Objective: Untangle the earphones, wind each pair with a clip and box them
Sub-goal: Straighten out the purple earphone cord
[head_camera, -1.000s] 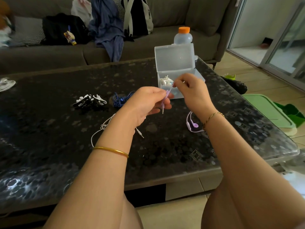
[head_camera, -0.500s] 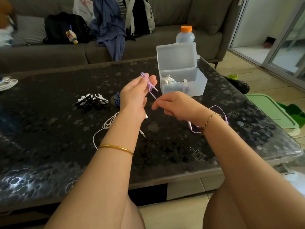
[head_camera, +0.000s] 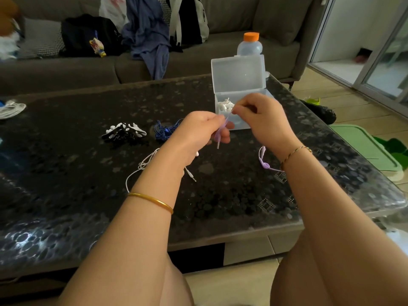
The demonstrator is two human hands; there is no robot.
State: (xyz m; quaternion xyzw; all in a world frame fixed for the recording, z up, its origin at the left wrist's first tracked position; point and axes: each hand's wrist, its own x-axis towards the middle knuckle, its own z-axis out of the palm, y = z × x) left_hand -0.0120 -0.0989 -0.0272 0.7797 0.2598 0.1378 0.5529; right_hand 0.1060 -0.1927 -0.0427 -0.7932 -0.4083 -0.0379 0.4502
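Note:
My left hand (head_camera: 198, 133) grips the wound part of the purple earphones (head_camera: 220, 134), the plug end hanging below my fingers. My right hand (head_camera: 262, 115) pinches the same purple cable just above, in front of the box. The purple earbuds (head_camera: 263, 162) lie on the table under my right wrist. The clear plastic box (head_camera: 238, 80) stands open with a white wound pair (head_camera: 224, 104) inside. White earphones (head_camera: 143, 164) lie loose under my left forearm. Blue earphones (head_camera: 163, 130) lie tangled further back, with black and white clips (head_camera: 123, 132) to their left.
The dark patterned table (head_camera: 66, 173) bears another white cable bundle (head_camera: 11, 109) at its far left edge. A bottle with an orange cap (head_camera: 250, 44) stands behind the box. A sofa with bags and clothes (head_camera: 145, 36) lies beyond. A green bin lid (head_camera: 362, 144) sits right.
My right hand has risen from below my left hand to in front of the box, carrying the purple cable up. My left hand has lowered and turned, the plug now hanging down.

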